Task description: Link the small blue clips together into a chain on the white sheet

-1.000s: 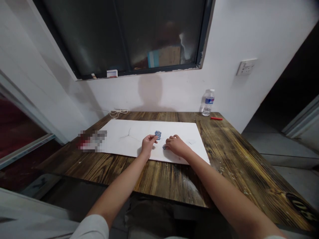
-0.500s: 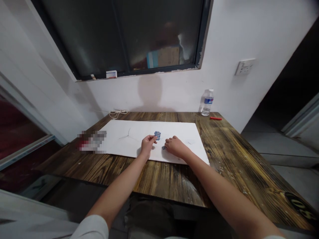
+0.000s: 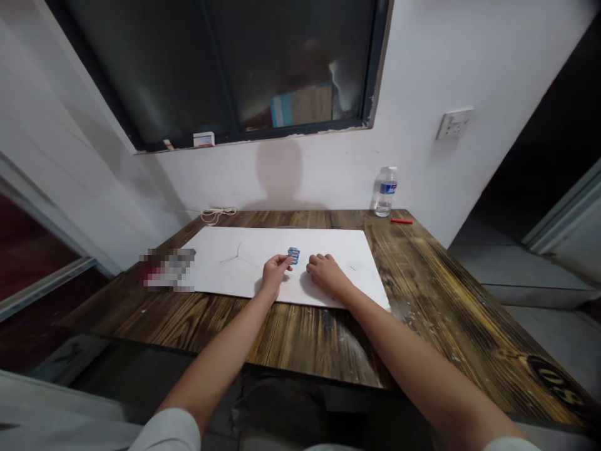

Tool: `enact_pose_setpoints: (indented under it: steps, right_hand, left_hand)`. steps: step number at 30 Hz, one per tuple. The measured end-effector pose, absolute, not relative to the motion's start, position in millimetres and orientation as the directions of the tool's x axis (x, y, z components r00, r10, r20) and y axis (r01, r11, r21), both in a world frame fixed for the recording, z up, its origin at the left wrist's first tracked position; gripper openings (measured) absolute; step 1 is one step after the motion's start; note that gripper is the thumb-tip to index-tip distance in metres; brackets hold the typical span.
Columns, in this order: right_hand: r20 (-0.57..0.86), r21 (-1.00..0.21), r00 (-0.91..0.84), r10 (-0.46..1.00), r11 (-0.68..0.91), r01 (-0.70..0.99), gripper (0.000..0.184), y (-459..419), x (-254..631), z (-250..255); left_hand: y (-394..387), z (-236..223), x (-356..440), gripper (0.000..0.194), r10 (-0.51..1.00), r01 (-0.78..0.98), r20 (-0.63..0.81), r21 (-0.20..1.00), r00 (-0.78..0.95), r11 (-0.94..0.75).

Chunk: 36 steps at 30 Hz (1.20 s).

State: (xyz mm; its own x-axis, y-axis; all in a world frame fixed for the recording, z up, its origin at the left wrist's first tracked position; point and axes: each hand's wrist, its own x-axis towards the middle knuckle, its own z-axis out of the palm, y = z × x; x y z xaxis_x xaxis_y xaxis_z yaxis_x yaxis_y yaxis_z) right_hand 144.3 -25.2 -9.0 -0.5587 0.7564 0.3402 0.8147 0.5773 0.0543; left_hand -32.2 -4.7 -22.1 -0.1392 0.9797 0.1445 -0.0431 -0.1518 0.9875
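Between the thumb and fingers of my left hand (image 3: 276, 272) is a small blue slotted piece (image 3: 293, 255), held up over a white board (image 3: 319, 241). It has several pale gaps in a row; its exact kind is too small to make out. My right hand (image 3: 325, 272) is just to the right, low over the board, with its fingers curled together and pointing toward the blue piece. What is in those fingers, if anything, is hidden. A gap separates the two hands. Thin dark lines (image 3: 237, 255) show on the board's left part.
The board lies on a brown wooden table (image 3: 436, 300). A water bottle (image 3: 385, 193) and a red pen-like stick (image 3: 402, 221) stand and lie at the back right. A coiled white cable (image 3: 218, 213) is at the back left, and a blurred-out item (image 3: 169, 270) covers the board's left end.
A small dark piece under my right fingertips has gone from sight, and that hand has shifted slightly toward the far side of the board. My left hand still holds the blue piece, now turned slightly.
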Motion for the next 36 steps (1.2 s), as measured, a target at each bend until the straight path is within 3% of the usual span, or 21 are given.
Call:
enact_pose_setpoints:
  steps: [7,13,22,26,30,36]
  right_hand:
    - [0.592,-0.305,-0.361,0.721,0.615,0.727,0.026,-20,149,-17]
    - [0.725,-0.431,-0.238,0.647,0.695,0.575,0.031,-21,145,-21]
    - [0.648,-0.685,-0.086,0.757,0.628,0.368,0.026,-20,138,-25]
    - [0.572,-0.792,0.031,0.819,0.543,0.278,0.033,-23,134,-24]
    - [0.502,-0.854,0.091,0.86,0.476,0.208,0.027,-26,131,-21]
    - [0.433,-0.901,0.163,0.887,0.418,0.116,0.032,-24,126,-21]
  left_hand:
    - [-5,-21,-31,0.032,0.987,-0.039,0.141,0.989,-0.082,-0.145]
    - [-6,-19,-30,0.03,0.986,-0.041,0.163,0.985,-0.047,-0.165]
    - [-7,-18,-30,0.029,0.985,-0.039,0.151,0.988,0.077,-0.149]
    - [-9,-18,-30,0.028,0.977,-0.038,0.155,0.988,0.144,-0.151]
    - [-8,-20,-30,0.029,0.976,-0.022,0.163,0.987,0.142,-0.162]
    - [-6,-22,-30,0.031,0.972,-0.021,0.186,0.983,0.146,-0.185]
